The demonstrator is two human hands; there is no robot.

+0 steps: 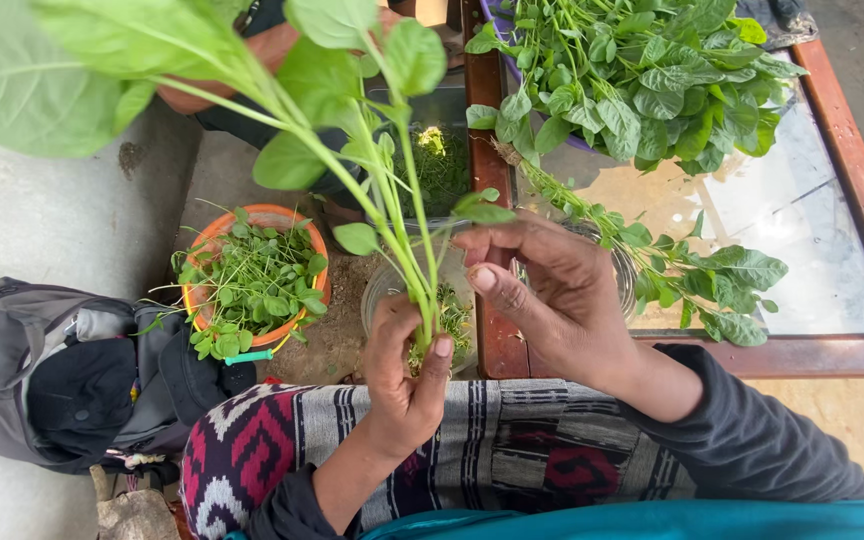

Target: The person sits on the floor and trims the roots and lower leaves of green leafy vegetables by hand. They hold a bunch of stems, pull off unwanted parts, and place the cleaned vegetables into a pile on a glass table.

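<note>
My left hand (404,368) grips the lower stems of a bunch of leafy greens (282,100), which rises up and to the left toward the camera. My right hand (542,290) is beside the stems, fingers curled, with the fingertips pinching a leaf or thin stalk (477,208) near the top of the bunch. Both hands are above my lap, which is covered by a striped, patterned cloth (512,440). A clear container (380,290) with green bits sits just under the hands.
An orange bowl (214,232) of picked small leaves stands on the ground at left. A grey backpack (42,370) lies further left. A glass-topped table with a wooden frame (812,355) carries a heap of leafy greens (642,80) at upper right.
</note>
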